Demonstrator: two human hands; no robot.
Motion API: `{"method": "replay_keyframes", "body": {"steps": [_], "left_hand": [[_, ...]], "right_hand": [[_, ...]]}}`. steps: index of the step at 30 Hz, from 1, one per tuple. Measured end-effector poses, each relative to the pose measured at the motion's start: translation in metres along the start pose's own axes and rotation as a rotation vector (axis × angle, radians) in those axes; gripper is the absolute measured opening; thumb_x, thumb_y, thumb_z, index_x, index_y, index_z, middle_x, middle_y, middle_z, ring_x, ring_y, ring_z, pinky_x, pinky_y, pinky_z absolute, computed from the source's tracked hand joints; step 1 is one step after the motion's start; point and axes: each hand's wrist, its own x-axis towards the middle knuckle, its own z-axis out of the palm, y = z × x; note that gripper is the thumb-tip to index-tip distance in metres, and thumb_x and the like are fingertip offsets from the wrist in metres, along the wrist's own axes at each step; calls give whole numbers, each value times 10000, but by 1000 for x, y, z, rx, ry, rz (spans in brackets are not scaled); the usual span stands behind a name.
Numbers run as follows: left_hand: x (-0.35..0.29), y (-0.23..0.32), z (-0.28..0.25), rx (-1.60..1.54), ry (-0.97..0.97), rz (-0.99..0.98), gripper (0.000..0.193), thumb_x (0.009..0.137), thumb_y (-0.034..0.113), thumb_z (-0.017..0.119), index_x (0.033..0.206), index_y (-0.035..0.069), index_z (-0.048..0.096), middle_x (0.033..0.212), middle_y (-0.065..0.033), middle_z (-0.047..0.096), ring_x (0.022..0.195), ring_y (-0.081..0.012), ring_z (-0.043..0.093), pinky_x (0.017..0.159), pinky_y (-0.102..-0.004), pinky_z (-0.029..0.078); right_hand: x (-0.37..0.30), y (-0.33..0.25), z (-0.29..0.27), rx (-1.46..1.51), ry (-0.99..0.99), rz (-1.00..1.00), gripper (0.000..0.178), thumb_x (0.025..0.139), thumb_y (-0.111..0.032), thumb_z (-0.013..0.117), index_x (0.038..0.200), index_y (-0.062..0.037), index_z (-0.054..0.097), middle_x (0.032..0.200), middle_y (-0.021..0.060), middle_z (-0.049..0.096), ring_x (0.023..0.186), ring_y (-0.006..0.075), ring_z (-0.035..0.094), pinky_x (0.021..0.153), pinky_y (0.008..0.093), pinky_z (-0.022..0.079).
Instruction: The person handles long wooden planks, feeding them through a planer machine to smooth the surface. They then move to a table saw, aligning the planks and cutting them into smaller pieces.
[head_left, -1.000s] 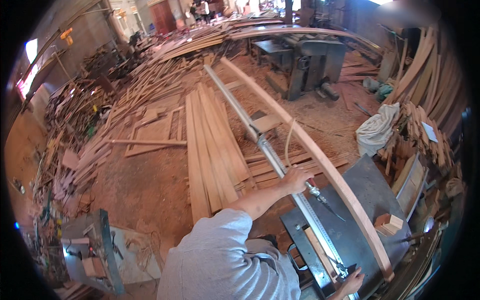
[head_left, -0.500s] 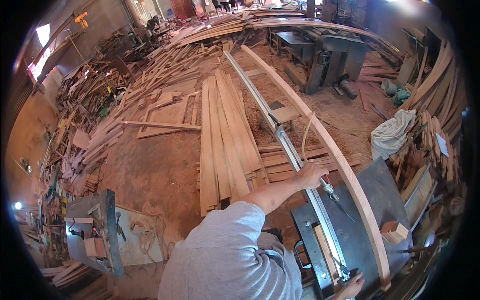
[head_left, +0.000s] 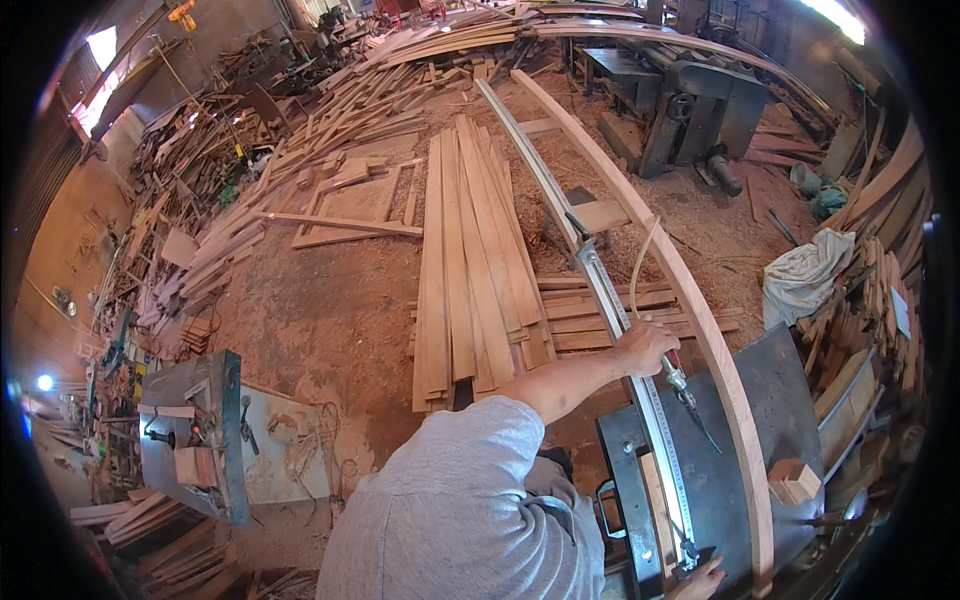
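My left hand [head_left: 645, 348] is wrapped round the red handle of an air blow gun [head_left: 680, 385], whose thin nozzle points down over the dark metal table [head_left: 745, 390]. A pale hose [head_left: 642, 262] arcs up from that hand. Beneath the same hand runs a long metal rail with a measuring scale [head_left: 640, 400]. Low in the view, my right hand [head_left: 700, 580] lies beside a small black fitting [head_left: 687, 552] at the rail's near end, fingers stretched out; whether it touches the fitting I cannot tell. A long wooden beam [head_left: 690, 300] lies to the right of the rail.
Planks [head_left: 470, 270] lie stacked left of the rail, with a wooden frame [head_left: 365, 205] beyond. Small wood blocks [head_left: 795, 482] sit on the table's right part. A heavy machine [head_left: 690, 115] stands far right, near a white sack [head_left: 808, 270]. Another metal-topped machine [head_left: 190, 440] is at left.
The whole view has shifted, so most of the scene sits further right. My left hand keeps its grip on the blow gun. My right hand remains by the rail's near end.
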Motion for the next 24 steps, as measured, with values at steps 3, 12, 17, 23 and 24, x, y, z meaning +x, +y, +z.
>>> {"method": "replay_keyframes", "body": {"steps": [3,12,17,23,24], "left_hand": [[1,6,-8,-43,-54,-28,335,711,55,714,1032,146,736,991,-67,716,1037,-281,663,1014,-513,402],[1,4,-8,-52,-42,-17,363,706,20,711,1051,130,739,993,-68,715,1040,-265,656,967,-459,408],[1,2,-4,-31,-22,1,384,697,14,723,1066,120,734,980,-63,702,1037,-266,649,942,-453,412],[1,1,-5,-42,-9,22,386,694,26,731,1068,122,730,954,-66,696,1023,-276,646,941,-469,416],[1,1,-4,-34,-13,18,387,693,29,732,1068,123,730,954,-66,696,1020,-276,646,941,-468,416]], "right_hand": [[0,6,5,-33,-9,37,632,967,-608,564,830,-13,726,735,200,706,643,406,663,584,515,515],[2,20,15,-68,62,-23,627,969,-602,576,767,-19,691,685,190,684,591,406,633,555,517,500],[2,17,15,-63,84,-39,606,971,-578,592,766,-17,693,676,194,681,583,408,632,545,514,498],[1,10,9,-69,58,-20,592,973,-562,591,796,-12,715,706,206,698,611,415,653,553,511,509],[2,10,9,-70,57,-21,590,973,-561,590,801,-11,718,711,208,701,615,417,656,554,511,510]]}}
